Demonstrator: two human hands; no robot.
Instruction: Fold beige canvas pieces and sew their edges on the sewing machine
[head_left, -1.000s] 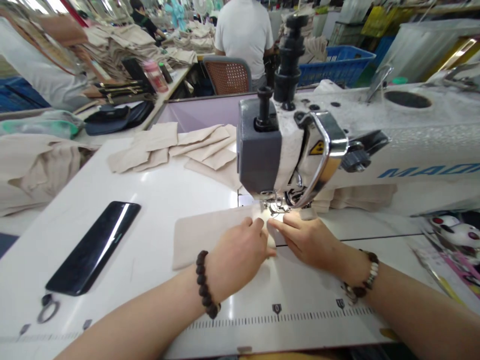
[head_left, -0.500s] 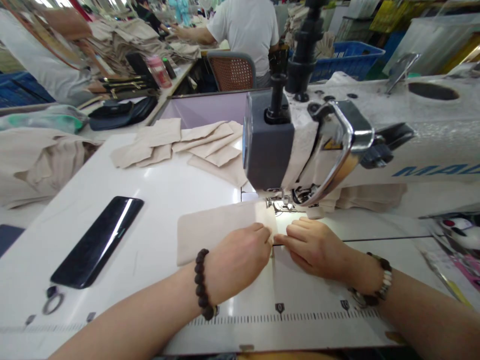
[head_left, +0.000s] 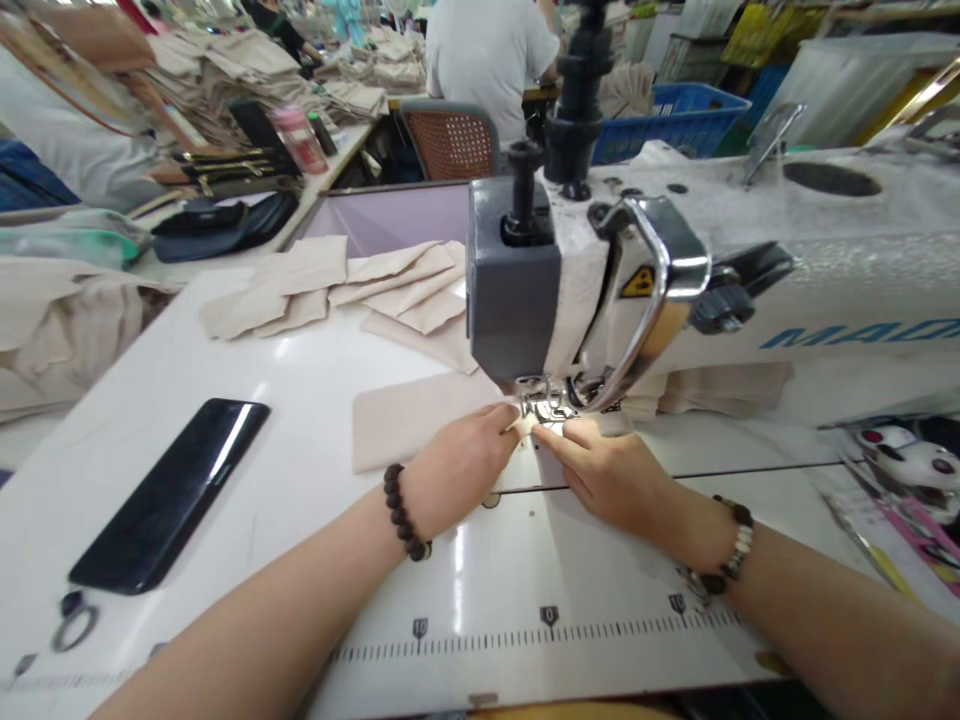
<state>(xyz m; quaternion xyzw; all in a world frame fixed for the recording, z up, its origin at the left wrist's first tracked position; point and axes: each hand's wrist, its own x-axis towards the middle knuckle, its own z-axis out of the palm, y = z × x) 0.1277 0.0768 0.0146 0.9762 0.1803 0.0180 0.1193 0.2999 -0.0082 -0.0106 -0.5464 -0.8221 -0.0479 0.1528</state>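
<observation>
The beige fabric piece (head_left: pixel 416 420) lay flat on the white worktable (head_left: pixel 300 530), its right end under the head of the sewing machine (head_left: pixel 514 290). The left hand (head_left: pixel 465 460) appeared to pinch the near edge at that end between thumb and fingers. The right hand (head_left: pixel 622 480) had its index fingertip at the same edge; its thumb was hidden, so whether it gripped or only pressed could not be told.

In the inspector's judgement, the piece was light, limp and not fragile, apt to crease if pushed and to slide on the smooth top. A pinch at the edge, with flat fingertips beside it and clear of the needle area, was judged the soundest hold.
</observation>
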